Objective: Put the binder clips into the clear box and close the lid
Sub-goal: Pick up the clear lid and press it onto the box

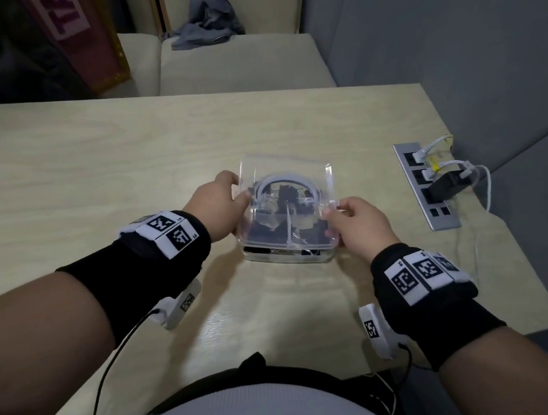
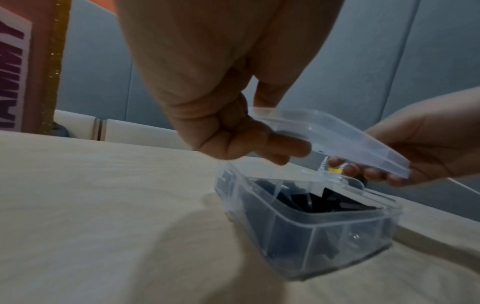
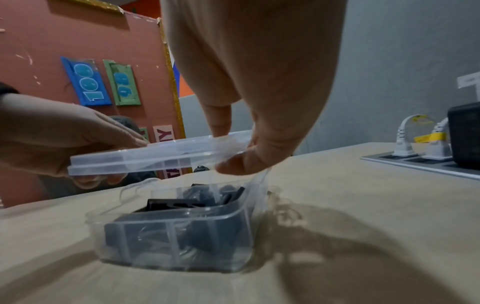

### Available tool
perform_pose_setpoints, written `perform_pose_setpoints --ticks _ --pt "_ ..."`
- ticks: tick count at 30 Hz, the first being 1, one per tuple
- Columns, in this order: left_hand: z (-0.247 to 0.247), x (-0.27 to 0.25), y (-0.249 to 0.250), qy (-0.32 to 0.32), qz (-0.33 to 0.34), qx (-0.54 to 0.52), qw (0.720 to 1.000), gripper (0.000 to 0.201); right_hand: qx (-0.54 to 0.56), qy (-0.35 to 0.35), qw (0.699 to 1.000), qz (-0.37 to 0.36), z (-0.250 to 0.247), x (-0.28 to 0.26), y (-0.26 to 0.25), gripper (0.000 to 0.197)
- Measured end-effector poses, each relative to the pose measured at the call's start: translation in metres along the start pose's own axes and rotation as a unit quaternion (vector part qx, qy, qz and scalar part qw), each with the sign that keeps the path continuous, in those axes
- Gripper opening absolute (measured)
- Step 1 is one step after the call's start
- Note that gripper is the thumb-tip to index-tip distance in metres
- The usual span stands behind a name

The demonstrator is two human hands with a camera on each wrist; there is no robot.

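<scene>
A clear plastic box (image 1: pixel 289 260) sits mid-table, divided into compartments that hold several black binder clips (image 1: pixel 266 233). Both hands hold its clear lid (image 1: pixel 291 179) tilted just above the box, with a gap below it. My left hand (image 1: pixel 239 191) pinches the lid's left edge and my right hand (image 1: pixel 332 212) pinches the right edge. The left wrist view shows the lid (image 2: pixel 337 135) over the open box (image 2: pixel 324 242) and the clips (image 2: pixel 311 202). The right wrist view shows my thumb and a finger on the lid (image 3: pixel 155 156) above the box (image 3: pixel 168 242).
A grey power strip (image 1: pixel 434 218) with white plugs and a black adapter (image 1: pixel 449 182) lies near the right edge of the wooden table (image 1: pixel 89 178). A white cable trails beside it. Behind the table are cushioned seats with a grey cloth (image 1: pixel 204 19) and a pink board (image 1: pixel 79 41).
</scene>
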State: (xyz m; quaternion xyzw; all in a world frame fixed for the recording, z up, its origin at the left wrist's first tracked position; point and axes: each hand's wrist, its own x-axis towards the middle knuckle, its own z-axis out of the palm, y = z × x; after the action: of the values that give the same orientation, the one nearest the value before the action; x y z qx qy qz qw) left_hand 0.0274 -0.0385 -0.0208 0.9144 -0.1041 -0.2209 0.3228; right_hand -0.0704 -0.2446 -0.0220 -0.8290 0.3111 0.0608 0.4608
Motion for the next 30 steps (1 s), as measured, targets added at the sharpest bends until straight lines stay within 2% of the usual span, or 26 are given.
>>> perform_pose_setpoints --ticks 3,11,16,22,30 --pt "0.005 0.000 -0.001 -0.023 -0.012 0.073 0.997 0.044 -0.078 0.043 0.996 -0.018 0.005 0.004 0.001 0.034" --pt "0.007 0.007 0.000 -0.015 0.003 0.167 0.986 0.037 -0.213 0.040 0.976 -0.001 0.009 0.000 -0.001 0.043" --pt "0.006 0.012 0.002 -0.001 0.031 0.194 0.980 0.034 -0.208 0.037 0.977 0.014 0.008 -0.001 0.000 0.041" --pt "0.005 0.018 0.005 -0.004 0.034 0.231 0.972 0.036 -0.188 0.025 0.982 0.016 0.008 0.005 0.002 0.042" --pt "0.003 0.019 0.003 0.009 0.030 0.214 0.976 0.030 -0.171 0.006 0.985 0.028 0.007 0.015 0.000 0.044"
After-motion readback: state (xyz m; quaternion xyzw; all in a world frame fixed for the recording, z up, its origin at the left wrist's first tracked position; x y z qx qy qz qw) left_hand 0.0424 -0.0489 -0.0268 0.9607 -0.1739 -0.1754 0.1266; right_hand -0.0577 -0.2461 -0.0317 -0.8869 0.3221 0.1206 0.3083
